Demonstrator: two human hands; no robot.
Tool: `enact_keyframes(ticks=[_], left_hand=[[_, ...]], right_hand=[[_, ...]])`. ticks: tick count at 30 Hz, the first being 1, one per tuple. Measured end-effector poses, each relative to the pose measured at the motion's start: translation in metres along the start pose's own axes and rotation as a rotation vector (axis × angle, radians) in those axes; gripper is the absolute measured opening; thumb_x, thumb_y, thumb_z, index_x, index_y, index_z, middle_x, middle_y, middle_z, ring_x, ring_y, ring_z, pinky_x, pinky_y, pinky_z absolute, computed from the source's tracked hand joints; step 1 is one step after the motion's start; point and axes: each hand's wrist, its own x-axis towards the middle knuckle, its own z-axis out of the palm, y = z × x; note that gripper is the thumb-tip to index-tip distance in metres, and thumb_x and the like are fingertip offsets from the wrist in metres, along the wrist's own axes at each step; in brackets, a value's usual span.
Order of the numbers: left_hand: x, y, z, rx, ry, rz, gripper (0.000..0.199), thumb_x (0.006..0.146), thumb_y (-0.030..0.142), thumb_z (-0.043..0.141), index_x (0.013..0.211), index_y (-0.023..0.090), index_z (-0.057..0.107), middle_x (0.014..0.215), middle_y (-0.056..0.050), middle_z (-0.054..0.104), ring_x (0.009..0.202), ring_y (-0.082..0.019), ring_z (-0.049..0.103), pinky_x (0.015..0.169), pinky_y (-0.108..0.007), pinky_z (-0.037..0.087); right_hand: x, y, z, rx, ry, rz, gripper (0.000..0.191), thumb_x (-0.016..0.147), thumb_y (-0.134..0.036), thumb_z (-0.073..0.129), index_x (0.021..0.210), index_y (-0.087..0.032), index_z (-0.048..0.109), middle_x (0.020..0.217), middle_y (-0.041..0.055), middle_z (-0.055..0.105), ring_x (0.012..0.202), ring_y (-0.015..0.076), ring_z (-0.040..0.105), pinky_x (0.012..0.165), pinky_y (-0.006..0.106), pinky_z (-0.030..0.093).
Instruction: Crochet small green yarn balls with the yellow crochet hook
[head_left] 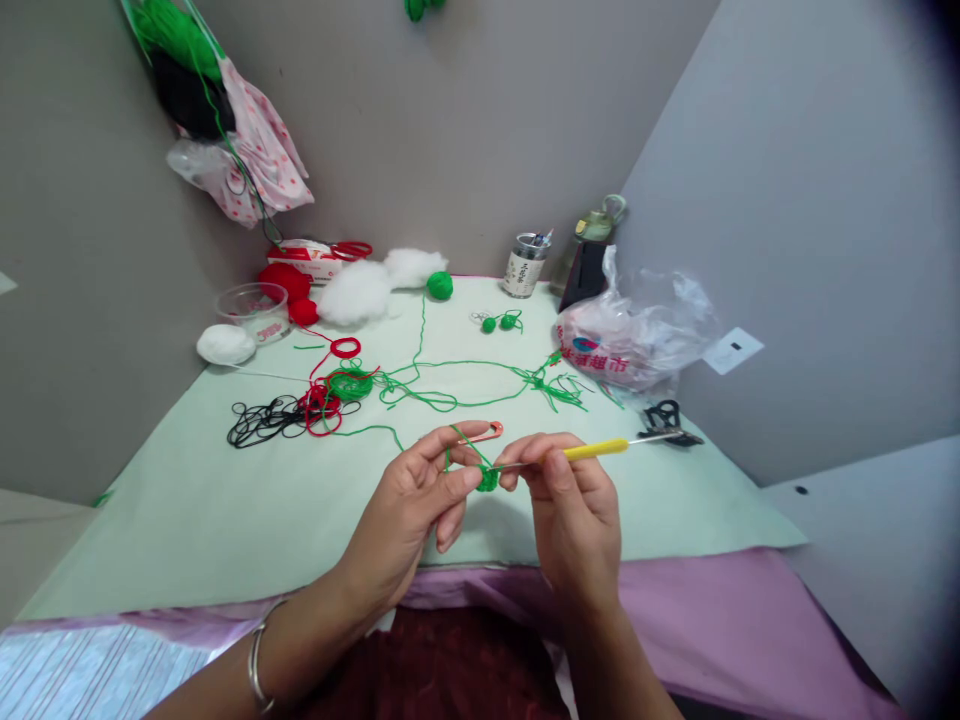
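Between thumb and fingers, my left hand pinches a small green crochet piece, with green yarn running up over the index finger. My right hand grips a crochet hook with a yellow handle. The hook's thin metal tip points left and meets the top of the green piece; whether it passes through a stitch I cannot tell. Just beyond my left fingertips is an orange-red stitch marker or pin, partly behind the fingers. From my left hand the yarn trails back toward a green yarn bundle.
Black cord and red yarn lie tangled at left. Behind are white stuffing, a clear tub and a green ball. At right are a plastic bag, black-handled scissors and a pen can.
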Motion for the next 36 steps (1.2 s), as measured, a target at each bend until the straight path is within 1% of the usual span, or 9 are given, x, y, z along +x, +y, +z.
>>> enact_keyframes(ticks=[10, 18, 20, 24, 26, 29, 31, 34, 36], left_hand=[[-0.004, -0.002, -0.001, 0.380, 0.120, 0.236, 0.029, 0.093, 0.027, 0.074, 0.122, 0.028, 0.076, 0.094, 0.001, 0.066, 0.051, -0.002, 0.047, 0.051, -0.018, 0.041], [-0.008, -0.013, -0.002, 0.653, 0.246, 0.612, 0.030, 0.089, 0.014, 0.075, 0.114, 0.029, 0.081, 0.089, -0.001, 0.069, 0.061, -0.009, 0.053, 0.066, -0.024, 0.049], [-0.007, -0.012, -0.002, 0.608, 0.263, 0.564, 0.028, 0.089, 0.016, 0.076, 0.114, 0.028, 0.081, 0.088, -0.001, 0.068, 0.060, -0.008, 0.051, 0.064, -0.023, 0.049], [-0.003, -0.006, -0.001, 0.285, 0.216, 0.214, 0.039, 0.086, 0.029, 0.083, 0.124, 0.026, 0.076, 0.085, 0.002, 0.065, 0.048, -0.004, 0.043, 0.046, -0.019, 0.037], [-0.002, -0.005, -0.002, 0.147, 0.169, 0.125, 0.045, 0.083, 0.030, 0.085, 0.127, 0.026, 0.074, 0.087, 0.003, 0.064, 0.045, -0.001, 0.040, 0.042, -0.017, 0.032], [0.000, -0.005, -0.001, 0.121, 0.174, 0.141, 0.046, 0.081, 0.029, 0.087, 0.125, 0.025, 0.074, 0.085, 0.004, 0.063, 0.048, -0.002, 0.042, 0.043, -0.016, 0.034], [0.000, -0.007, 0.001, 0.121, 0.171, 0.144, 0.045, 0.082, 0.031, 0.087, 0.124, 0.024, 0.074, 0.082, 0.004, 0.061, 0.048, -0.002, 0.042, 0.042, -0.015, 0.033], [0.001, -0.006, 0.003, 0.028, 0.114, 0.093, 0.045, 0.083, 0.033, 0.086, 0.125, 0.023, 0.073, 0.079, 0.006, 0.058, 0.046, 0.000, 0.037, 0.040, -0.014, 0.028], [0.002, -0.003, 0.003, -0.070, 0.056, 0.002, 0.045, 0.083, 0.031, 0.086, 0.125, 0.021, 0.073, 0.074, 0.007, 0.053, 0.044, 0.001, 0.031, 0.040, -0.013, 0.025]], right_hand=[[-0.012, -0.004, -0.003, -0.551, -0.181, -0.421, 0.026, 0.101, -0.006, 0.051, 0.112, -0.023, 0.068, 0.100, 0.0052, 0.074, 0.095, 0.0183, 0.069, 0.083, 0.034, 0.055], [-0.009, -0.004, -0.002, -0.593, -0.197, -0.457, 0.023, 0.102, -0.011, 0.049, 0.107, -0.024, 0.068, 0.092, 0.0063, 0.075, 0.087, 0.0206, 0.071, 0.076, 0.036, 0.059], [-0.012, -0.001, -0.003, -0.665, -0.185, -0.526, 0.023, 0.102, -0.012, 0.051, 0.111, -0.025, 0.068, 0.096, 0.0075, 0.076, 0.087, 0.0211, 0.073, 0.074, 0.037, 0.060], [-0.015, 0.006, -0.004, -0.731, -0.173, -0.649, 0.029, 0.099, -0.012, 0.058, 0.120, -0.029, 0.069, 0.111, 0.0091, 0.077, 0.094, 0.0218, 0.074, 0.074, 0.036, 0.062], [-0.011, 0.005, -0.003, -0.624, -0.152, -0.544, 0.025, 0.100, -0.012, 0.056, 0.113, -0.027, 0.071, 0.103, 0.0073, 0.077, 0.092, 0.0206, 0.074, 0.076, 0.036, 0.062], [-0.006, 0.002, -0.001, -0.508, -0.104, -0.380, 0.024, 0.103, -0.012, 0.051, 0.101, -0.026, 0.071, 0.088, 0.0040, 0.074, 0.085, 0.0193, 0.073, 0.076, 0.035, 0.062], [-0.008, 0.005, 0.000, -0.631, -0.110, -0.457, 0.024, 0.102, -0.013, 0.054, 0.106, -0.027, 0.073, 0.092, 0.0048, 0.074, 0.086, 0.0198, 0.073, 0.074, 0.035, 0.062], [-0.015, 0.014, -0.001, -0.914, -0.104, -0.708, 0.036, 0.096, -0.011, 0.065, 0.125, -0.032, 0.073, 0.105, 0.0078, 0.074, 0.096, 0.0225, 0.073, 0.077, 0.037, 0.062], [-0.019, 0.017, -0.001, -0.932, -0.070, -0.738, 0.042, 0.095, -0.010, 0.065, 0.129, -0.034, 0.072, 0.108, 0.0078, 0.074, 0.098, 0.0231, 0.072, 0.078, 0.037, 0.062]])
